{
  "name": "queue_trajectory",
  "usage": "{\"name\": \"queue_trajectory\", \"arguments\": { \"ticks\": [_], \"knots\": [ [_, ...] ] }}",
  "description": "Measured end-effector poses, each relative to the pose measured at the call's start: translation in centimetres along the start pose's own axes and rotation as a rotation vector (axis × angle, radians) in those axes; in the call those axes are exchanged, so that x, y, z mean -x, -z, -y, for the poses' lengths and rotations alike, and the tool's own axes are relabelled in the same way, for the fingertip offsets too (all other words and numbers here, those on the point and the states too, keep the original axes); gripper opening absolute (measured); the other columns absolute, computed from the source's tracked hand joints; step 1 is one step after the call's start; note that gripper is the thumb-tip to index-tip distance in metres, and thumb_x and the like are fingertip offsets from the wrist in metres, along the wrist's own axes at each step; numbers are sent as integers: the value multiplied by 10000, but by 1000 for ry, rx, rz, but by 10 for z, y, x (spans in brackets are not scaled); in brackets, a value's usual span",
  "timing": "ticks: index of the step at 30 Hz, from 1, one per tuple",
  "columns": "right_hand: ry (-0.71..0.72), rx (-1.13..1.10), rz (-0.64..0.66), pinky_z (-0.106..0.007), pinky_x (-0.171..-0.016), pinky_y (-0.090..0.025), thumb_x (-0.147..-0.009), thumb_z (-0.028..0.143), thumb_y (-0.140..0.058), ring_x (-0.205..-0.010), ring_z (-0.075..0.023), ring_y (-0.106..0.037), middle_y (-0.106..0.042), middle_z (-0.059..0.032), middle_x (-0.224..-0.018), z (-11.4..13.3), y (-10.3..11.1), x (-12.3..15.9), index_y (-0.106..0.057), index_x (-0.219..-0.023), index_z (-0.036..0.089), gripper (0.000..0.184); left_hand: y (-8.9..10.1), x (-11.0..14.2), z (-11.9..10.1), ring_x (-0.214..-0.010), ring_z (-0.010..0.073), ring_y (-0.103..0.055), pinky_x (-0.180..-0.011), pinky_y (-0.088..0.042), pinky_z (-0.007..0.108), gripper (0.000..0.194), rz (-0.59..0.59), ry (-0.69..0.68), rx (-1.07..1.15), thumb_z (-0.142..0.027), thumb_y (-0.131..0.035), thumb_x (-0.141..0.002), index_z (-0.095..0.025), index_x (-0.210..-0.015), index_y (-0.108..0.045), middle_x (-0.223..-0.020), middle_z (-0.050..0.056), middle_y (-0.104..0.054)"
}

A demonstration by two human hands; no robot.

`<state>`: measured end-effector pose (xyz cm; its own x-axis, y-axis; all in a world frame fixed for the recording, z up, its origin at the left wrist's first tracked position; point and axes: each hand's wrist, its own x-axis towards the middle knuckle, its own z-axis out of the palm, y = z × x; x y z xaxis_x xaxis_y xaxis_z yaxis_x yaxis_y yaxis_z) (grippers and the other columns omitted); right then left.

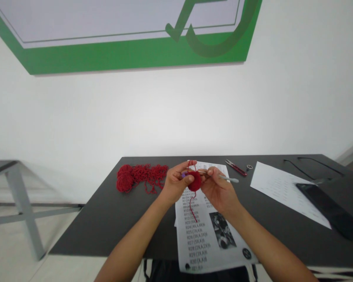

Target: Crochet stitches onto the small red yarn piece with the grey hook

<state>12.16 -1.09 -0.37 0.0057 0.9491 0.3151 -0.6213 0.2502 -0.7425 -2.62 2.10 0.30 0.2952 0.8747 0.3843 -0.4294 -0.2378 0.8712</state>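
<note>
Between my two hands is a small round piece of red crochet (195,181), with a loose yarn tail (191,203) hanging from it over a printed sheet. My left hand (176,181) pinches the piece at its left side, and red yarn runs over its raised index finger. A small purple bit (183,175) shows by those fingers. In my right hand (219,190) is a crochet hook with a pale grey handle (229,179); its metal shaft points left to the top of the piece. The hook's tip is too small to make out.
Red yarn (125,179) lies at the table's left, partly a ball, partly loose curls. The printed pattern sheet (200,243) lies under my hands. Rightward are red-handled thread snips (235,167), a small ring (249,167), a white paper (278,192), a black phone (326,207) and eyeglasses (320,181).
</note>
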Motion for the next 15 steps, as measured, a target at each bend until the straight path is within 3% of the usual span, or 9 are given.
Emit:
{"name": "queue_trajectory", "arguments": {
  "ticks": [5,9,15],
  "knots": [
    [142,94,-148,-385,-807,-605,-806,519,-787,-789,-195,-729,-790,-14,-855,-5,6,-5,-712,-831,259,272,2,-1,-4,-758,198,-725,-714,-577,288,424,-110,-139,-418,-283,-853,-717,-169,-1116,-763,-869,65,-796],
    [188,283,-170,-384,-791,-600,-813,491,-789,-807,-214,-743,-800,-37,-864,-2,10,-4,-729,-876,242,264,-3,1,-3,-708,191,-716,-638,-571,269,455,-108,-96,-430,-268,-816,-739,-154,-1173,-740,-852,65,-792],
    [297,535,-229,-345,-752,-588,-854,450,-754,-798,-206,-748,-805,-45,-876,6,6,3,-732,-859,231,220,-7,0,-1,-689,170,-698,-657,-574,263,479,-110,-24,-345,-283,-836,-706,-139,-1154,-745,-811,52,-773]
  ]
}}
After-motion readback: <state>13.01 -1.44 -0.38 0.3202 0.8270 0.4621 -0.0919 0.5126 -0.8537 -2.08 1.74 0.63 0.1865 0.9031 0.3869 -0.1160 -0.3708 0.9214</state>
